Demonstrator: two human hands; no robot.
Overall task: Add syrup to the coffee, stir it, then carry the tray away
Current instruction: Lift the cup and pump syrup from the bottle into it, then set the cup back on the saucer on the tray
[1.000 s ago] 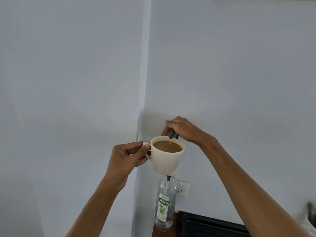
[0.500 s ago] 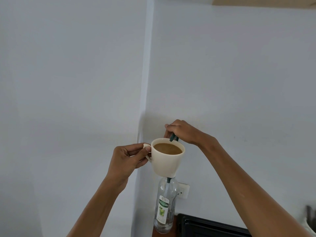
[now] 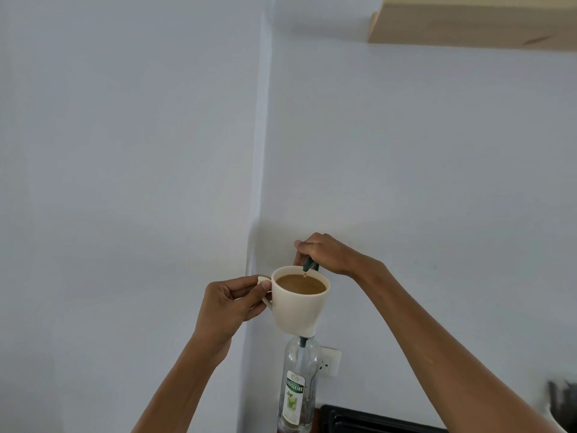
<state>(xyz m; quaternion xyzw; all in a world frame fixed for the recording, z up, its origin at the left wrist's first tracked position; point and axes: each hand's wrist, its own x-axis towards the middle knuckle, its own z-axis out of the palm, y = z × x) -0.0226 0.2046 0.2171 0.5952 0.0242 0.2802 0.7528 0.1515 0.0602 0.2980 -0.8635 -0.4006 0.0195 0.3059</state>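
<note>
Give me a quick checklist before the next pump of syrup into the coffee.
1. Cup held by its handle in the left hand: ok.
2. Right hand on the pump head: ok.
3. Spout over the coffee, a drop falling inside the rim: ok.
4. Coffee level below the rim, room left: ok.
5. Syrup left in the bottle: looks nearly empty, cannot tell.
6. Tray ready for carrying: cannot tell, none clearly in view.

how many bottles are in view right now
1. The clear syrup bottle stands at the bottom centre by the wall corner, directly below the cup of coffee held above it. Others may lie below the frame edge.
</note>
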